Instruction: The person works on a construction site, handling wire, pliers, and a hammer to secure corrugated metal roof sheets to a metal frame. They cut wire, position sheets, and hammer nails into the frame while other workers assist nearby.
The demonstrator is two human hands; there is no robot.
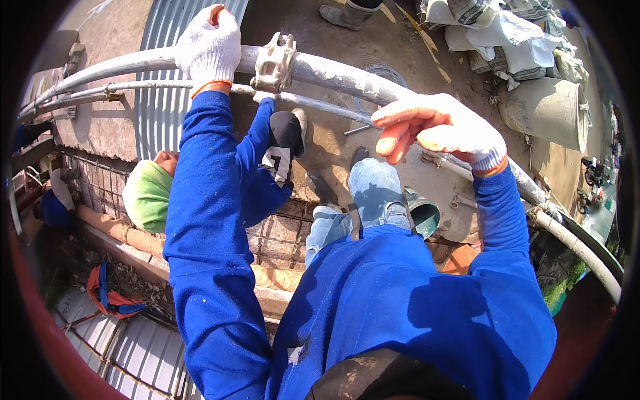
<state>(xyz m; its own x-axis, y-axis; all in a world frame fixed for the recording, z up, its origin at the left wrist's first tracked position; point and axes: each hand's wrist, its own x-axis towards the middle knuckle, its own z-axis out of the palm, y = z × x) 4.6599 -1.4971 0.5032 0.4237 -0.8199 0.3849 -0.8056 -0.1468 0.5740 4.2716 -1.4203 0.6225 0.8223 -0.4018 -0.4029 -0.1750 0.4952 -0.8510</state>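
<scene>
Running left to right, metal pipe (333, 72) clasped by left hand (210, 53); right hand (450, 127) unclenched.

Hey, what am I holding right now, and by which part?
Your left hand grips the thick pipe just left of the clamp. Your right hand is partly open and appears to hold nothing.

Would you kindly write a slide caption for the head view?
Gloved left hand on a pipe beside a clamp; right hand loosely open.

The metal pipe (340, 72) looks matt, the gloves (210, 53) knitted cloth.
</scene>
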